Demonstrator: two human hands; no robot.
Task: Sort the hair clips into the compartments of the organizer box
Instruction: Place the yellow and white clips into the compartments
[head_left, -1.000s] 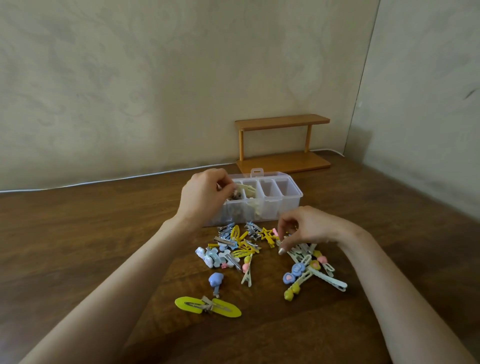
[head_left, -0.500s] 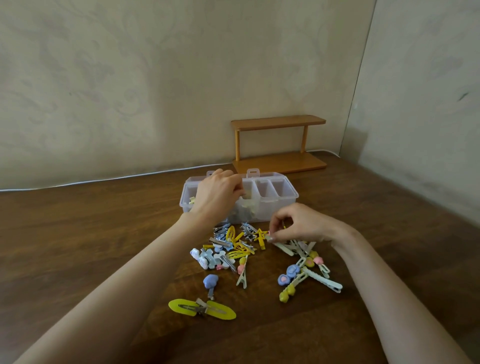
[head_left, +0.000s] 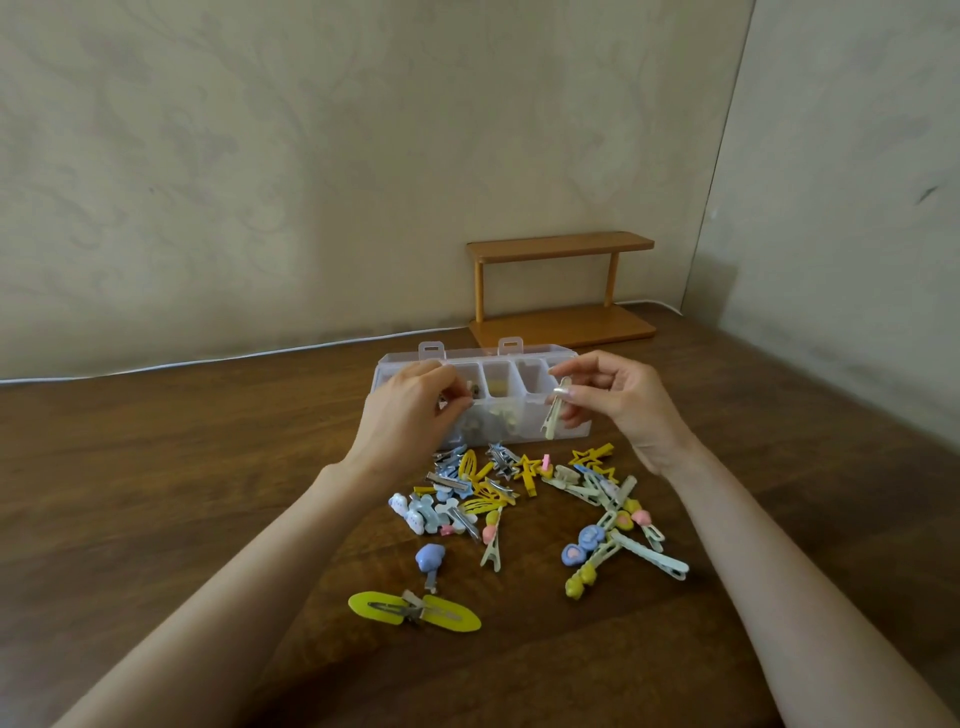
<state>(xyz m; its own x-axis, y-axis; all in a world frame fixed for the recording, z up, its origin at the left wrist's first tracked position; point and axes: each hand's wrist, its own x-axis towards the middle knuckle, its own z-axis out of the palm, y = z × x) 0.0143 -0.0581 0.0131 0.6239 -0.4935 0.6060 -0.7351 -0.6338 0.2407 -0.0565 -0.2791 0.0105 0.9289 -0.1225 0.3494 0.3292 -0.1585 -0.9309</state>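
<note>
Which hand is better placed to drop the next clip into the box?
Right: the right hand pinches a pale green clip by the organizer box; the left hand shows no clear clip.

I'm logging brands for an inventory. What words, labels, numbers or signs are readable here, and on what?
None readable: no text shows on the clear plastic organizer box, the loose coloured hair clips, the pale green hair clip pinched in the right hand, the small wooden shelf, the walls or the brown wooden table.
</note>
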